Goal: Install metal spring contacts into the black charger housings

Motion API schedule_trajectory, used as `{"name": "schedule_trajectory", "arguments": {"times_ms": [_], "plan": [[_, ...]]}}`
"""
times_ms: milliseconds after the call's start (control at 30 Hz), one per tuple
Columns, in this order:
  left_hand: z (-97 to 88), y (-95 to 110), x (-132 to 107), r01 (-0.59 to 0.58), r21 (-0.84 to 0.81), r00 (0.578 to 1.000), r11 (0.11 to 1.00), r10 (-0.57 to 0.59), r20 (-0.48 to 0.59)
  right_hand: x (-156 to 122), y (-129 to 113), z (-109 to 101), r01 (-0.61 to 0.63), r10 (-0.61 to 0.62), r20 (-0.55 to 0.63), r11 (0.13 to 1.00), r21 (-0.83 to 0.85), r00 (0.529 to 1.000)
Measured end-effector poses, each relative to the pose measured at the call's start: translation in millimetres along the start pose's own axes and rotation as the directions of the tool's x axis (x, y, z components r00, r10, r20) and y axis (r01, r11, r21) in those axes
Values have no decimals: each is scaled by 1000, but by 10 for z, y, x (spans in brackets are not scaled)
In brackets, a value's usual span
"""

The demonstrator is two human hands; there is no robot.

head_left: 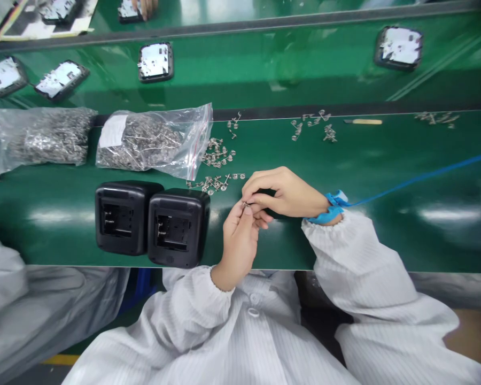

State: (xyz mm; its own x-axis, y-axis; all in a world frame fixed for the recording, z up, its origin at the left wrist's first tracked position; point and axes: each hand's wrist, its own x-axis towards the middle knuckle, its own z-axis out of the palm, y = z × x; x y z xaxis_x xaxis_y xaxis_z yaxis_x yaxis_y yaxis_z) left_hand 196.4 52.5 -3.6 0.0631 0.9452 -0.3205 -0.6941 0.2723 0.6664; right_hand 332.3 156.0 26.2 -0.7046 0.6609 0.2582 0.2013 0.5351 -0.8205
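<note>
My left hand (239,240) and my right hand (282,192) meet over the green table (344,171), fingertips pinched together on one small metal spring (246,204). A blue wrist strap (328,208) with a blue cord sits on my right wrist. Two black plastic housings (178,227) stand side by side just left of my hands, open faces up. Loose springs (216,182) lie scattered just beyond my hands, spilling from an open clear bag of springs (152,141).
A second bag of springs (40,136) lies at the far left. More loose springs (312,125) and a small stick (363,121) lie near the table's far edge. Several flat devices (156,61) ride the conveyor behind. Another person's white sleeve (8,278) is at my left.
</note>
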Motion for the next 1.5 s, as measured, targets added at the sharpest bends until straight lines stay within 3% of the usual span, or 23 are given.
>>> {"name": "schedule_trajectory", "arguments": {"times_ms": [400,633,767,900,1067,1200,1400,1500], "plan": [[3,0,1,2,16,1000,1000,-2,-6,7,-21,-20,26,-27,43,999,26,999],[-21,-11,-8,0,-9,1000,1000,0,5,-19,-47,-42,-5,7,-140,1000,21,990],[-31,-27,-5,-15,33,1000,999,14,19,-27,-39,-51,-28,30,-90,999,28,995],[-38,-37,-7,0,29,999,1000,-1,37,-22,-16,-66,23,-26,-143,999,-25,989],[-61,-48,-23,-2,65,1000,998,0,27,-32,11,-45,-58,71,-186,996,74,980],[-90,-64,-26,-35,121,998,992,29,53,-63,59,-19,-146,172,-280,983,111,944],[-58,-26,-29,-9,134,1000,991,10,-9,-22,85,-93,-118,83,-294,987,-105,952],[-49,10,-13,5,119,1000,993,-2,-26,-60,-2,-149,-132,52,-374,973,-191,926]]}}
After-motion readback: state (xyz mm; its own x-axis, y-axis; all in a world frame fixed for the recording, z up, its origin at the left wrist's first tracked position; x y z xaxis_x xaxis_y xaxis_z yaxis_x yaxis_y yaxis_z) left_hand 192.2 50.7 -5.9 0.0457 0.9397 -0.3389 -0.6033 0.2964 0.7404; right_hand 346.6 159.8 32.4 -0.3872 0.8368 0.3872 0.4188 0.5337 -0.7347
